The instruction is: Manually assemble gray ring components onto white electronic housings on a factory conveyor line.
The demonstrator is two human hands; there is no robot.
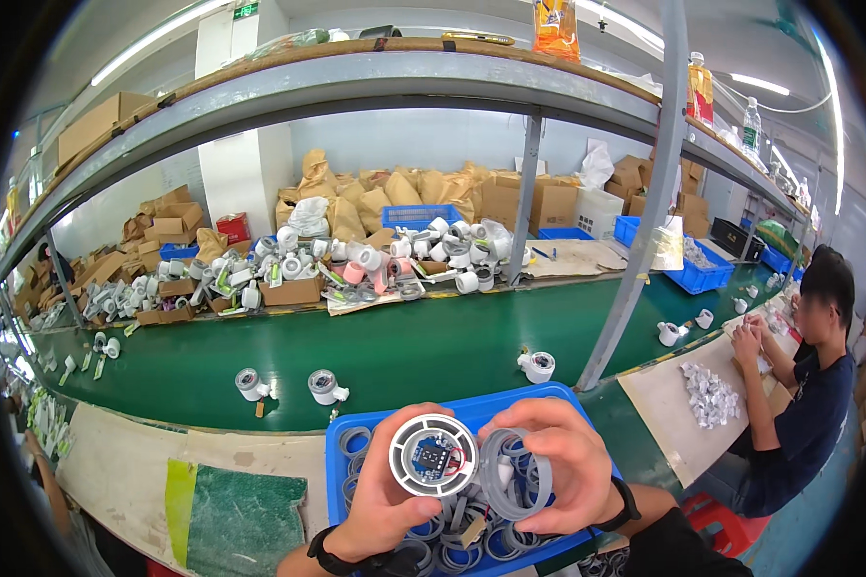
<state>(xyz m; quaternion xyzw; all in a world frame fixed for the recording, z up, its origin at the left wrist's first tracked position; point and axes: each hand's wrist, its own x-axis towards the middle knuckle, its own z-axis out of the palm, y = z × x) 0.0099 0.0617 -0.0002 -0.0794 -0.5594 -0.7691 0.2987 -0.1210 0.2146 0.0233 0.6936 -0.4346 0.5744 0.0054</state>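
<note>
My left hand is closed around a white round plastic housing. Its open face is turned up, showing a small circuit board and red wires inside. In my right hand a grey, see-through ring is gripped between thumb and fingers, upright and close beside the housing; whether the two touch I cannot tell. Both hands are over a blue bin with many loose grey rings in it. A small tan piece lies on the rings.
Beyond the bin runs a green conveyor belt carrying several white housings. A metal post rises right of the bin. A green mat lies at left. To the right, a seated person works beside a pile of small pale parts.
</note>
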